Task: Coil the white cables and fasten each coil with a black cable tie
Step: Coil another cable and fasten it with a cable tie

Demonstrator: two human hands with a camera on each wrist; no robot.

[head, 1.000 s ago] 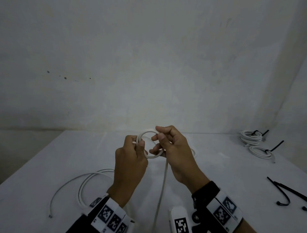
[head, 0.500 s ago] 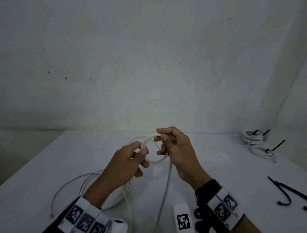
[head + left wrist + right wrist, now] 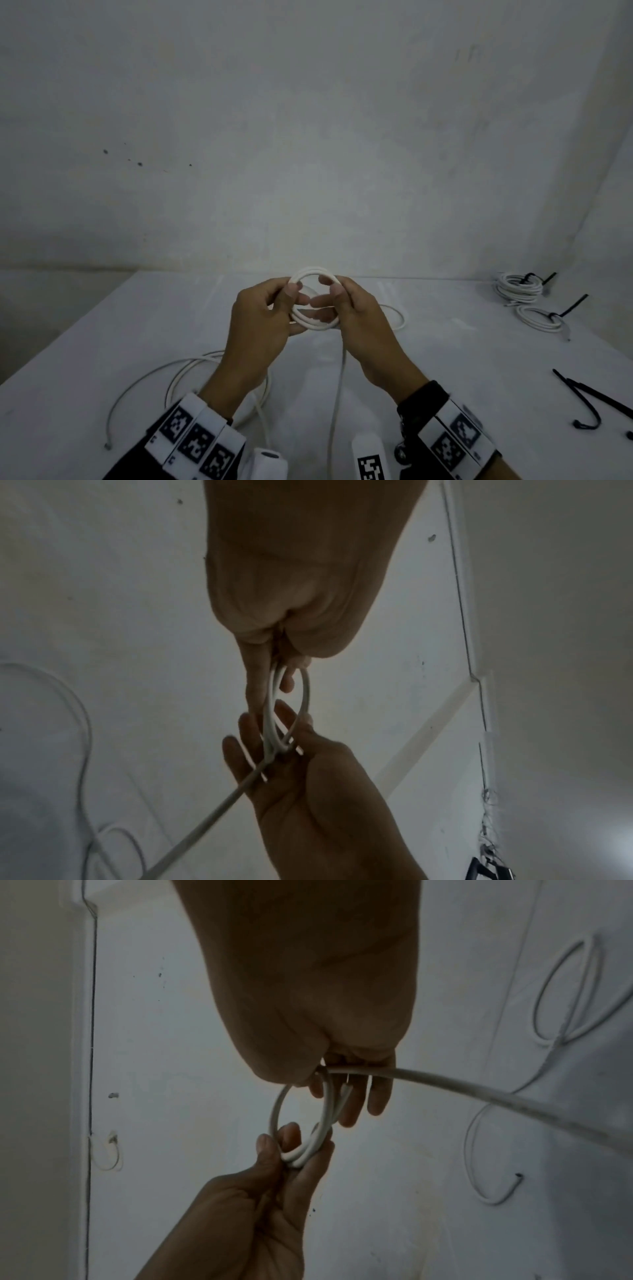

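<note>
1. Between both sets of fingertips, a small coil (image 3: 314, 299) of white cable is pinched above the table (image 3: 102, 342): the left hand (image 3: 262, 325) grasps one side, the right hand (image 3: 359, 322) the other.
2. New turns should be laid flush (no crossing).
3. Slack from the trailing cable (image 3: 337, 394) should be fed evenly.
4. Black cable ties (image 3: 589, 397) lie well apart, rightward, beyond two tied coils (image 3: 519, 287).
</note>
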